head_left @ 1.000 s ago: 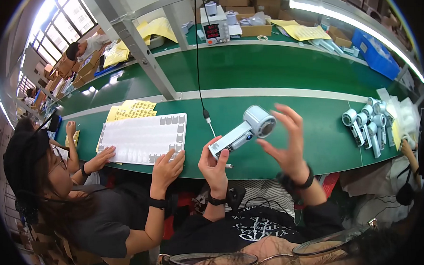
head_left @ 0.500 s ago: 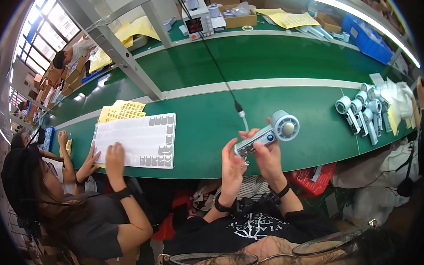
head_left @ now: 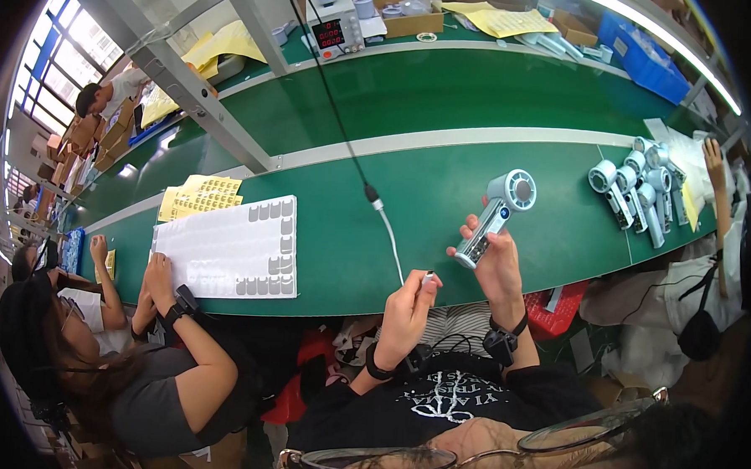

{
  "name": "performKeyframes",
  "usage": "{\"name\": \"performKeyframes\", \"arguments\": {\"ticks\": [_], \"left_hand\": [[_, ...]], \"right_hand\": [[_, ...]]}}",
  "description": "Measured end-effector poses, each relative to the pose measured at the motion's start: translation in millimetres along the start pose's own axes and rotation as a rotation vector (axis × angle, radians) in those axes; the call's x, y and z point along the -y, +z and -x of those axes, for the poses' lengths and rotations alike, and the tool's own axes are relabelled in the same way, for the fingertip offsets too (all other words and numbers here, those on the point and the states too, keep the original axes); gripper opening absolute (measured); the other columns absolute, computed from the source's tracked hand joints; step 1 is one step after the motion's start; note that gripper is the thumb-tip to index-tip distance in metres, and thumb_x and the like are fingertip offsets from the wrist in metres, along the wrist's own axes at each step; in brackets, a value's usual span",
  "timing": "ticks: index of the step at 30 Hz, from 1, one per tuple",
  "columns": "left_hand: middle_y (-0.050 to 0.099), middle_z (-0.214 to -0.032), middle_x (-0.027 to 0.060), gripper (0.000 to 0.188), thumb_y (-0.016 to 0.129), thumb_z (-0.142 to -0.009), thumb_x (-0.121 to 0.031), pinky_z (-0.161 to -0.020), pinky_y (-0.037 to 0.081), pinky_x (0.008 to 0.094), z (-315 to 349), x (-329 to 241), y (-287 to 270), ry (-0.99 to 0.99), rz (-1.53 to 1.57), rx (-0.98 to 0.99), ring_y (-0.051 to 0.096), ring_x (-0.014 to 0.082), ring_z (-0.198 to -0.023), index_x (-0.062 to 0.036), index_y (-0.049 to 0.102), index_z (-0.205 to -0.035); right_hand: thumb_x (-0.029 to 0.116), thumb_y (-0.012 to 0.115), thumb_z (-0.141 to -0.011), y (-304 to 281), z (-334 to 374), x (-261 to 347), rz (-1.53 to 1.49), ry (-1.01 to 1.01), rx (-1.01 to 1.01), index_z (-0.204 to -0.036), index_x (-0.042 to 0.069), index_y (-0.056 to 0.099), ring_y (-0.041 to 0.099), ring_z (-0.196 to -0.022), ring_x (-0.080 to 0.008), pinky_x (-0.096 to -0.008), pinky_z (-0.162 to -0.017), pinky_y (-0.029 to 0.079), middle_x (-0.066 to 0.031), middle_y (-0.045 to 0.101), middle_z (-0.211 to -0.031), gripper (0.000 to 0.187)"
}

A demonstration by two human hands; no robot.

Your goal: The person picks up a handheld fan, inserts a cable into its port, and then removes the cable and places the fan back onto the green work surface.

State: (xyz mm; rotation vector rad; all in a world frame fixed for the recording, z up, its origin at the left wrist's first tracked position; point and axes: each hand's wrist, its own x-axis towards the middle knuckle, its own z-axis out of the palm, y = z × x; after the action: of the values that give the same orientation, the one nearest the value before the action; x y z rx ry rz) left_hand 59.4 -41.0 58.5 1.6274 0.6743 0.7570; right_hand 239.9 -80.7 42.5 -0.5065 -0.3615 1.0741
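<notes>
"So, where is the fan point(head_left: 482, 239)?"

"Between two and three o'clock of the view's centre, lifted over the green bench point(head_left: 332, 266). The right hand point(head_left: 500, 269) has it by the handle, fingers wrapped round and thumb on the front. Its round head points to about twelve, leaning a touch toward one."

"And the left hand point(head_left: 405, 315)?"

"At eight o'clock from the right one, with a narrow grip: thumb and finger pinch the plug point(head_left: 429, 277), metal tip outward. From there the white cable point(head_left: 389, 239) climbs toward eleven, to a black connector point(head_left: 372, 194)."

"Are plug and fan touching?"

"No, apart. The plug sits near the fan's lower end, on its eight o'clock side."

"Which step would you call this?"

"I'd judge a cabling step, either just short of plugging in or just past unplugging. This moment alone doesn't settle which. I can't make out a socket, nor whether the fan is running."

"What does the next move call for?"

"If the plug is meant to go in, a steady handle and the tip brought square to the port, the left hand working toward two o'clock. If it's finished with, the pinch only needs to loosen, and the fan could go to the pile of fans point(head_left: 648, 196), nearly three o'clock from it. Either way, I'd keep the cable slack."
</notes>
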Motion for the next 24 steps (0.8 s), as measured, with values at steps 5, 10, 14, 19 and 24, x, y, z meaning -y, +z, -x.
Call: {"name": "performKeyframes", "arguments": {"ticks": [5,10,14,19,24], "left_hand": [[0.051,-0.065,0.0022,0.022,0.047,-0.105,-0.015,-0.055,0.037,0.0240,0.7,-7.3,12.0,-0.070,0.048,0.040,0.046,0.0073,-0.059,0.0006,0.056,-0.091],[0.051,-0.062,0.0039,0.021,0.049,-0.104,-0.012,-0.051,0.038,0.0272,-0.6,-4.2,20.7,0.018,0.071,0.074,0.047,0.0100,-0.054,0.0006,0.054,-0.088],[0.051,-0.060,0.0045,0.020,0.051,-0.102,-0.010,-0.050,0.038,0.0285,-0.7,-3.9,17.6,0.000,0.114,0.074,0.048,0.0113,-0.052,0.0014,0.054,-0.086],[0.052,-0.058,0.0040,0.020,0.052,-0.100,-0.009,-0.048,0.037,0.0280,-4.7,-9.6,4.2,-0.076,0.095,0.159,0.048,0.0111,-0.050,0.0023,0.056,-0.084],[0.053,-0.058,0.0045,0.020,0.052,-0.100,-0.009,-0.048,0.037,0.0284,-1.3,-4.4,0.3,-0.111,0.092,0.184,0.049,0.0114,-0.048,0.0028,0.057,-0.084]], "right_hand": [[0.020,0.062,-0.089,6.3,3.8,-5.5,-0.013,0.037,0.009,-0.150,0.010,0.025,0.053,-0.100,-0.0166,-0.0509,-0.082,0.058,-0.0074,0.049,-0.110,0.071],[0.022,0.063,-0.089,21.3,8.3,-10.8,-0.055,0.068,-0.004,-0.150,0.010,0.025,0.053,-0.099,-0.0165,-0.0499,-0.081,0.058,-0.0072,0.048,-0.108,0.073],[0.016,0.064,-0.090,25.5,10.5,-14.8,-0.116,0.072,0.030,-0.151,0.014,0.021,0.053,-0.100,-0.0184,-0.0489,-0.083,0.058,-0.0082,0.049,-0.108,0.074],[0.004,0.066,-0.087,27.1,10.7,-15.7,0.065,0.045,0.013,-0.153,0.014,0.017,0.054,-0.098,-0.0179,-0.0452,-0.082,0.058,-0.0080,0.049,-0.108,0.083],[0.003,0.068,-0.084,28.3,12.8,-21.7,0.227,-0.019,0.048,-0.155,0.015,0.012,0.054,-0.094,-0.0159,-0.0417,-0.079,0.056,-0.0064,0.048,-0.107,0.091]]}}
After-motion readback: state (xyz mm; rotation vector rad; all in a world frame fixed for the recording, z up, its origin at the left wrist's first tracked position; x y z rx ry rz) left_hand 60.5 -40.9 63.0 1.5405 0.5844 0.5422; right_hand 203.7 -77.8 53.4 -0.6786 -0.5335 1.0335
